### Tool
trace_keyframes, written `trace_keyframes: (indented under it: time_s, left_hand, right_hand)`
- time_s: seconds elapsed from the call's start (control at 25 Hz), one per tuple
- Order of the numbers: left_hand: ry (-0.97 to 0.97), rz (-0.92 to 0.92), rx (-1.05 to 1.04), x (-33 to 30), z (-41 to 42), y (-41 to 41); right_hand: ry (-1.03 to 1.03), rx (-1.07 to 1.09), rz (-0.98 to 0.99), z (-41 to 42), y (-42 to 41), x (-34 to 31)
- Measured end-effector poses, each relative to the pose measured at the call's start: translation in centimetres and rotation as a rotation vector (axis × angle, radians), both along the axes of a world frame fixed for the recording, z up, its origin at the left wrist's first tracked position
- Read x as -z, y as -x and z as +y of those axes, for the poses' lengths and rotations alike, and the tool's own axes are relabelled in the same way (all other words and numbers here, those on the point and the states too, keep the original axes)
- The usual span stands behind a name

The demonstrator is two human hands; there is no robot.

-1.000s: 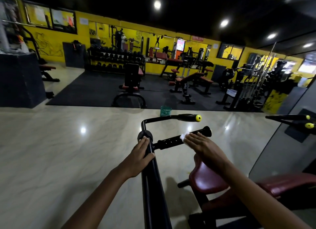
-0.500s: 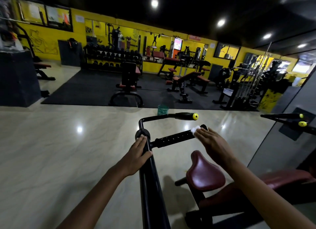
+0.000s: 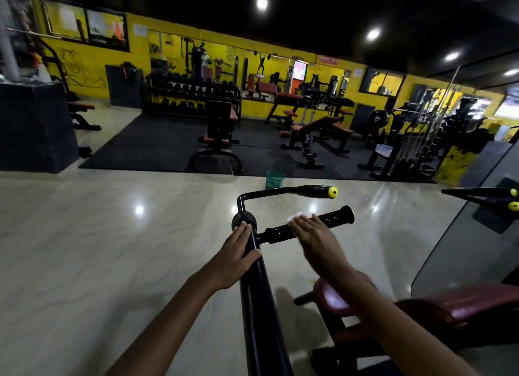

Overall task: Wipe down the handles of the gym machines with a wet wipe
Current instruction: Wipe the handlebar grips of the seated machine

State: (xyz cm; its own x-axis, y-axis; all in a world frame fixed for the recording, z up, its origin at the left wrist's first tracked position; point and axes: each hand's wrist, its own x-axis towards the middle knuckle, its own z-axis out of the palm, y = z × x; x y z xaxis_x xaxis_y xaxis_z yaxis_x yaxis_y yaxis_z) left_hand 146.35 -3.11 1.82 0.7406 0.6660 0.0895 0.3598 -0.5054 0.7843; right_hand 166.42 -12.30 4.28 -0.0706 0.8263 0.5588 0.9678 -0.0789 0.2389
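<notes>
A black ribbed machine handle (image 3: pixel 334 217) sticks out to the right from a black upright bar (image 3: pixel 258 305) in front of me. My right hand (image 3: pixel 314 236) lies over the middle of that handle, pressing a white wet wipe (image 3: pixel 293 217) against it; only a corner of the wipe shows past my fingers. My left hand (image 3: pixel 238 253) grips the upright bar just below its round pivot cap (image 3: pixel 243 217). Above, a second handle (image 3: pixel 314 191) with a yellow end cap runs parallel to the first.
A maroon seat (image 3: pixel 331 294) and bench pad (image 3: pixel 463 308) sit below my right arm. Two more yellow-capped handles (image 3: pixel 502 198) reach in from the right. A green mesh bin (image 3: pixel 274 180) stands on the shiny floor. Benches and a dumbbell rack (image 3: pixel 193 94) fill the far mat.
My right hand slid the wipe from the handle's outer tip back inward to its middle, leaving the end knob uncovered. My left hand stayed on the upright bar.
</notes>
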Motion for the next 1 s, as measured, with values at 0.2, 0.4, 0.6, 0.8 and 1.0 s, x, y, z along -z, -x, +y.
trace_keyframes:
  time_s: [0.2,0.4,0.6,0.8,1.0]
  left_hand:
    - [-0.005,-0.005,-0.012,0.3,0.2,-0.1]
    - [0.005,-0.027,-0.016,0.5,0.1,-0.2]
    - [0.000,-0.033,-0.021,0.6,0.3,-0.1]
    - [0.018,-0.048,-0.020,0.6,0.2,-0.2]
    - [0.021,-0.039,-0.026,0.6,0.3,-0.2]
  right_hand:
    - [0.095,-0.159,0.001,2.4,3.4,0.8]
    - [0.356,0.079,0.100,4.0,2.2,-2.3]
    - [0.476,-0.014,0.178,5.2,2.8,-2.7]
    - [0.443,0.003,0.150,4.0,-0.4,-4.4]
    - [0.439,-0.082,0.169,3.3,0.7,-3.9]
